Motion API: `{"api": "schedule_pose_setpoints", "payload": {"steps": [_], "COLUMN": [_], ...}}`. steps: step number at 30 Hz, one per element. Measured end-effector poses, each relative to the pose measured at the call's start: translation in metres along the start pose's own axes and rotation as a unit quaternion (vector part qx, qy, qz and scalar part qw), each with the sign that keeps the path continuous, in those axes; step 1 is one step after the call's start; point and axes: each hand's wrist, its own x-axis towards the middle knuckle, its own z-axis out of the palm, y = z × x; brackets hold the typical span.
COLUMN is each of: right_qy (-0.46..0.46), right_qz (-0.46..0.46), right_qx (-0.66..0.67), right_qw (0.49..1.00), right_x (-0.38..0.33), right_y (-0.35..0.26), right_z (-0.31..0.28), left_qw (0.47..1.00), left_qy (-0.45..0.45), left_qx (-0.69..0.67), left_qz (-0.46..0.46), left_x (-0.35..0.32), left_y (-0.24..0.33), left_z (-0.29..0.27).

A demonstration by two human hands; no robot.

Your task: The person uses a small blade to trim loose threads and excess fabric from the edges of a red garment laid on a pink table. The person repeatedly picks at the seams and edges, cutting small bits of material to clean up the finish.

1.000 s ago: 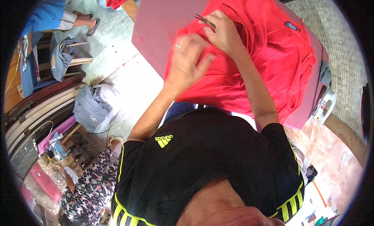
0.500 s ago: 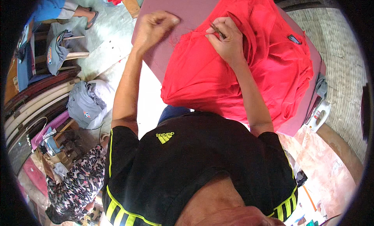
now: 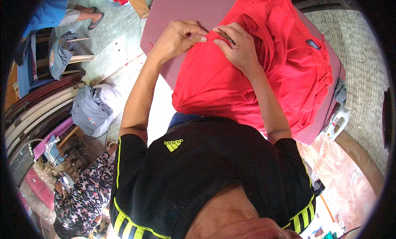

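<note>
Left hand (image 3: 178,37): fingers curled, thumb and forefinger pinching a fold at the near edge of the red garment (image 3: 264,70). Right hand (image 3: 238,44): closed on the same fold just beside the left hand, with a small dark tool (image 3: 225,34) held between its fingers; what kind of tool cannot be told. Red garment: heaped under and to the right of both hands, on a mauve surface (image 3: 181,12). Grey cloth bundle (image 3: 90,110): well apart, below and left of the left hand.
</note>
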Motion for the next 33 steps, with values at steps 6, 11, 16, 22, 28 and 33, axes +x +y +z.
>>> {"api": "schedule_pose_setpoints", "payload": {"steps": [6, 11, 16, 22, 28, 33], "right_qy": [-0.061, -0.159, -0.229, -0.234, -0.181, -0.123], "right_qz": [0.096, 0.033, 0.018, -0.002, 0.041, 0.019], "right_qx": [0.041, -0.066, -0.157, -0.141, -0.048, -0.069], "right_qw": [0.993, 0.984, 0.961, 0.962, 0.981, 0.99], "right_x": [0.001, 0.018, 0.037, 0.045, 0.031, 0.019], "right_y": [-0.018, -0.014, -0.023, -0.01, -0.015, -0.006], "right_z": [-0.014, -0.027, -0.027, -0.03, -0.025, -0.021], "left_qw": [0.994, 0.988, 0.988, 0.986, 0.994, 0.979], "left_qy": [0.044, 0.082, 0.129, 0.132, 0.107, 0.136], "left_qx": [0.095, 0.132, 0.09, 0.093, 0.018, 0.119], "left_qz": [-0.006, -0.007, 0.012, -0.044, 0.0, 0.094], "left_x": [0.0, -0.006, -0.009, -0.015, -0.02, -0.018], "left_y": [0.005, 0.005, 0.011, 0.005, 0.011, 0.013], "left_z": [-0.011, -0.011, -0.002, -0.004, -0.003, 0.006]}}
